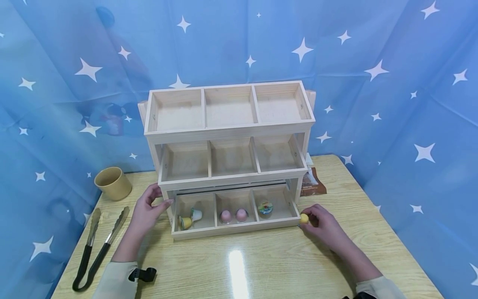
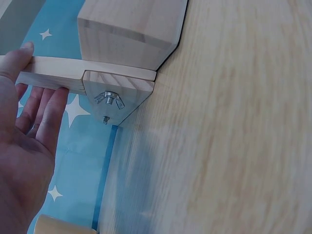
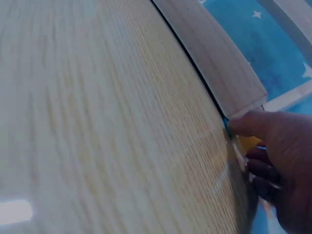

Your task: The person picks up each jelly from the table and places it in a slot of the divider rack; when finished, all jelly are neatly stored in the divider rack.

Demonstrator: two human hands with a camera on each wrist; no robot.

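Observation:
A three-tier wooden shelf (image 1: 229, 131) stands at the back of the table, each tier split into three compartments. My left hand (image 1: 146, 209) holds its left side, with thumb and fingers on opposite faces of a wooden side bar (image 2: 53, 73). By the right front corner of the bottom tier, my right hand (image 1: 323, 226) pinches a small yellow jelly cup (image 1: 304, 218), mostly hidden by fingers in the right wrist view. Bottom left compartment: a yellow cup (image 1: 185, 223) and a white cup (image 1: 196, 214). Middle: two pink cups (image 1: 241, 214). Right: a cup with a printed lid (image 1: 265, 207).
Black-handled tongs (image 1: 86, 253) lie spread at the left of the table, below a tan mug (image 1: 113, 183). A brown packet (image 1: 313, 182) lies behind the shelf's right side. Blue star-patterned cloth (image 1: 231, 45) hangs around the table.

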